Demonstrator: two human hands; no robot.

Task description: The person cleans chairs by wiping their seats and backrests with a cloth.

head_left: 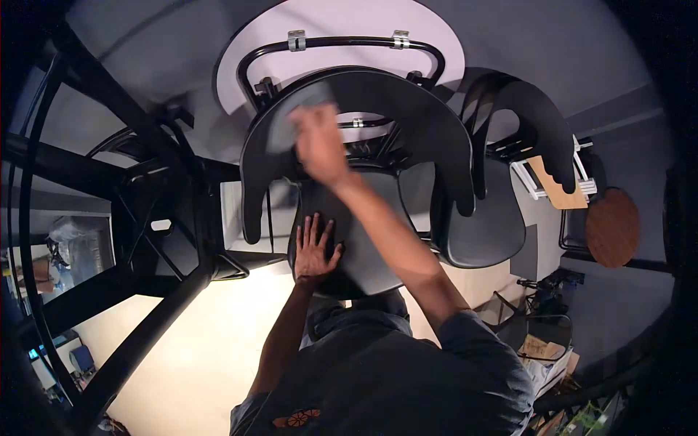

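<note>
A black chair with a broad curved backrest (407, 102) stands directly in front of me. My left hand (314, 251) lies flat on its dark seat (363, 232), fingers spread. Over the left part of the backrest is my right hand (318, 142), smeared by motion, its fingers closed on a grey cloth (313, 96) that touches the backrest surface. The cloth is blurred and partly hidden behind the fingers.
Behind the chair is a round pale tabletop (349, 18) with a black tube frame. A second black chair (483, 218) stands at right, near a brown round stool top (613, 227). Black metal framework (145, 305) fills the left. A box of items (545, 356) sits lower right.
</note>
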